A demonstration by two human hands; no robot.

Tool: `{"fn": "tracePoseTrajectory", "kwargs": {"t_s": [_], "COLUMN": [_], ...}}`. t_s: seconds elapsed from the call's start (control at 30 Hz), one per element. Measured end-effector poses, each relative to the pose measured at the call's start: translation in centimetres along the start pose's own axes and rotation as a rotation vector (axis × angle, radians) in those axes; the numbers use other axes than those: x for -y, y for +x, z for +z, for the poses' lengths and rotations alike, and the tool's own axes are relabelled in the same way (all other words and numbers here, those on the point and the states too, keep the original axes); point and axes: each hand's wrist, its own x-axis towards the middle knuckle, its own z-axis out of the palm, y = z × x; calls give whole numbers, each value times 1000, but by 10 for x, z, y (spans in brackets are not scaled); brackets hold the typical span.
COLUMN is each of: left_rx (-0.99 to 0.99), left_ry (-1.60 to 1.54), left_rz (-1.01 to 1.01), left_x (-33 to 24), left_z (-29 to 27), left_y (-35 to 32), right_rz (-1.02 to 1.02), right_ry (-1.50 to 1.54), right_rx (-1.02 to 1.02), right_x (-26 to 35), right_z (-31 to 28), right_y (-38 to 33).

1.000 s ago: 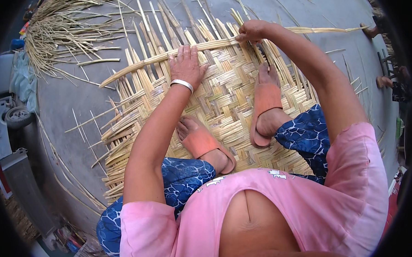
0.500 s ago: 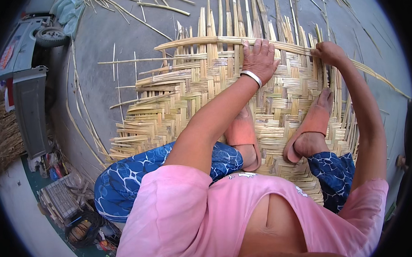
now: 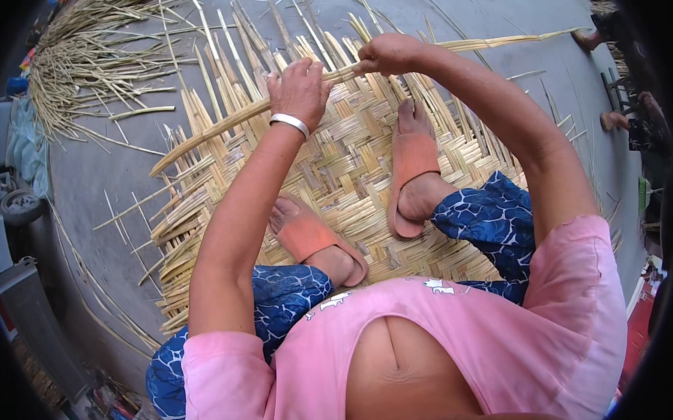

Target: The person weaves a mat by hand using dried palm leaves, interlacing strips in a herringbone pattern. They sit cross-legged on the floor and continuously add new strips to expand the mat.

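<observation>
- The right hand [image 3: 384, 56] is pinching a long pale strip [image 3: 239, 118].
- The left hand [image 3: 296, 96] is grasping it further left.
- This strip is stretching across the woven mat's [image 3: 343, 154] far side.

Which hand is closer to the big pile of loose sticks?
Left. The left hand is to the right of the pile; the right hand is farther right.
</observation>
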Motion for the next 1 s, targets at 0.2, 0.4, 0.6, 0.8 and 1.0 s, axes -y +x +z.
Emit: {"fn": "tracePoseTrajectory", "kwargs": {"t_s": [0.2,0.4,0.6,0.8,1.0], "left_rx": [586,537,436,382,421], "left_ry": [-634,-546,-99,-74,-180], "left_rz": [-166,-137,-140,-243,-466], "left_x": [-12,-27,-81,-104,-110], "left_z": [-23,-46,-64,-46,-35], "left_y": [31,15,-11,-37,-49], "right_rz": [-107,-146,-199,-51,67], "right_ry": [-181,-135,-12,-62,-283], "right_rx": [-129,-154,-94,-238,-210], "right_x": [20,25,30,42,62], "right_z": [-10,-7,18,52,71], "right_y": [-46,-71,-78,-104,-105]}}
